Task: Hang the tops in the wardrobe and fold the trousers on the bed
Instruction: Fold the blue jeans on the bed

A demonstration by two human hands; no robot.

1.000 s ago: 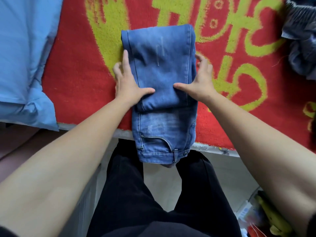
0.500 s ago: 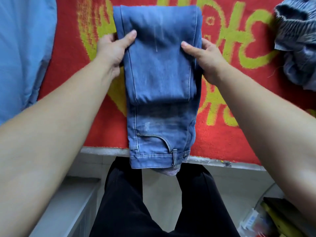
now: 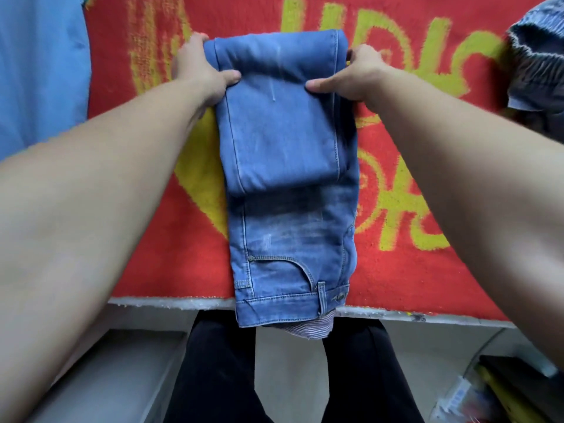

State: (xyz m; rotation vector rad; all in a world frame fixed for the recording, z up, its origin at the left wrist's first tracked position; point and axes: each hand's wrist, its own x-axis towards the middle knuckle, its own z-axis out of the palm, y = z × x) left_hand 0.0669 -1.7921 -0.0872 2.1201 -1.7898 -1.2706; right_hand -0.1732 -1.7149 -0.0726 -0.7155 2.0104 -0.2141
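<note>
A: We're at the bed [image 3: 158,301], and the blue denim jeans [image 3: 287,141] lie dead centre on the red and yellow blanket [image 3: 427,270], long axis running straight from twelve to six.

B: Folded double, note. The upper layer ends in a soft rolled edge about midway down. The waistband at six hangs just over the bed's edge, with striped pocket lining peeping out.

A: And the hands?

B: Both at the far end. The left hand [image 3: 198,71] pinches the eleven o'clock corner, thumb flat on top, fingers curled round the side. The right hand [image 3: 357,74] mirrors it at one o'clock. Neither is nearer, so it's an even two-handed grip.

A: So I reckon the fold at twelve would have to travel toward six, along that long axis.

B: My guess too. The denim is thick and stiff, faded pale down the middle. It should hold a crease, though the stack looks bulky.

A: Anything else about?

B: A light blue cloth [image 3: 39,71] at nine, smooth by the look. And a crumpled striped grey garment [image 3: 537,65] at two, well apart from the jeans.
</note>
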